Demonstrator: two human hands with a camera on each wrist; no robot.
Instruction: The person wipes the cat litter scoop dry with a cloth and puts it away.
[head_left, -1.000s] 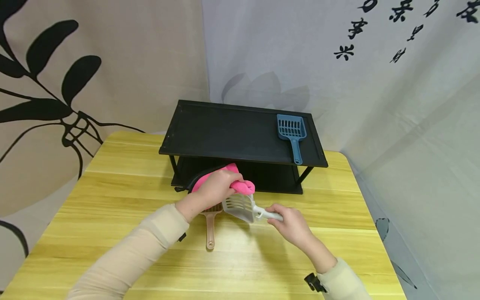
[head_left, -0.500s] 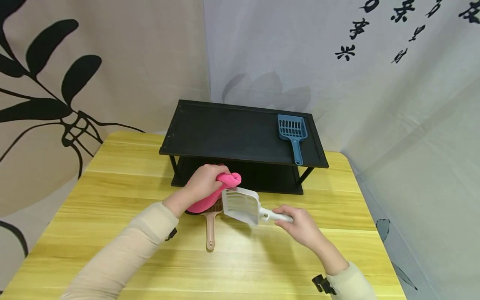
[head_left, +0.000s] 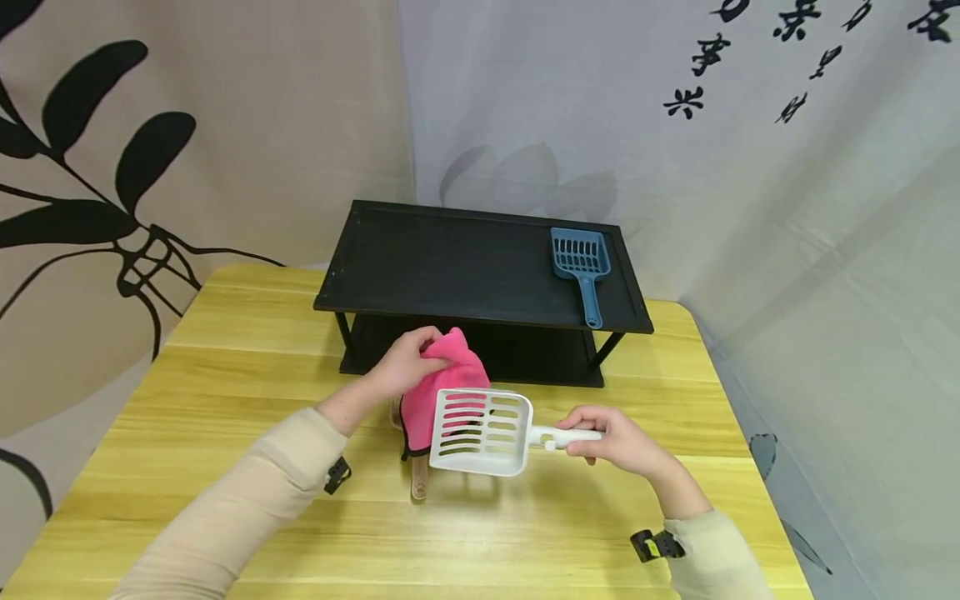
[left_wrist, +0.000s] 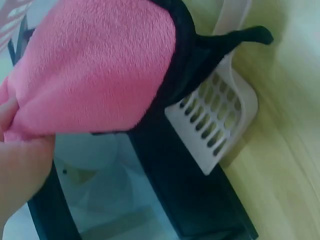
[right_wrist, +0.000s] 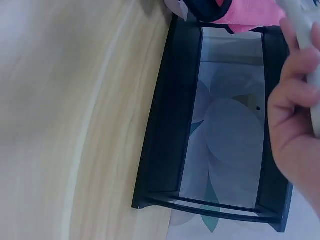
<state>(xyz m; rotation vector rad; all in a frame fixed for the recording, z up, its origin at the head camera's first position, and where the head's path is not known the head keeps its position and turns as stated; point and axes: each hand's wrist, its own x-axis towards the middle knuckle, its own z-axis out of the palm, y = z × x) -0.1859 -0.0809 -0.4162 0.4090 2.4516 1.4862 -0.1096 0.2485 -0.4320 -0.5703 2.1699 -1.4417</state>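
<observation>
White scoop (head_left: 486,454): right hand (head_left: 613,437) pinches its handle (head_left: 543,436) at three o'clock; left hand (head_left: 407,365) pinches pink cloth (head_left: 459,363) at ten. Likely wiping; next needs cloth pressed to scoop.

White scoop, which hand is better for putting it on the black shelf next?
Probably the right hand: it holds the white scoop by its handle. The left hand is busy gripping the pink cloth.

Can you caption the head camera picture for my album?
Left hand pinches some pink fabric, right hand holds a white scoop; a blue scoop rests on a black shelf.
</observation>
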